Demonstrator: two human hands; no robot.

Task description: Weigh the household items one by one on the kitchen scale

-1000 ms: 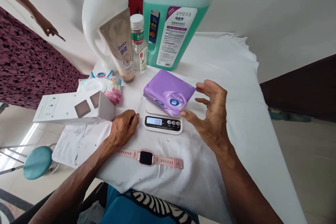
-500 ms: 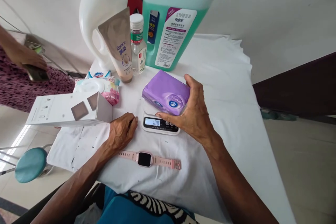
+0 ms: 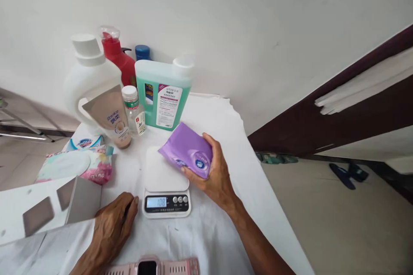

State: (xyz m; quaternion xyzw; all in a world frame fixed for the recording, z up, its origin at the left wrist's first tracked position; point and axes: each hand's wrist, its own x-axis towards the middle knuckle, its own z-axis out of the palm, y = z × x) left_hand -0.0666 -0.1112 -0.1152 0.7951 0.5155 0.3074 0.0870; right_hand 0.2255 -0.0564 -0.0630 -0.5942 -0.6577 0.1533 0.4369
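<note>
A purple tissue pack is gripped by my right hand, thumb at its near edge and fingers round its right side. It is held tilted above the right part of a white kitchen scale, whose display reads 108. My left hand rests on the cloth left of the scale, fingers curled in and closed, with nothing seen in them. Beside that hand lies a white box with two brown squares. A pink-strapped smartwatch lies at the near edge of view.
Behind the scale stand a brown Rejoice tube, a small clear bottle, a green liquid bottle, a white jug and a red pump bottle. A wet wipes pack lies at left. White cloth covers the table.
My right hand has lifted the tissue pack off the scale and to the right, baring the scale's plate. The view has tilted up and turned right; the other person is out of view.
</note>
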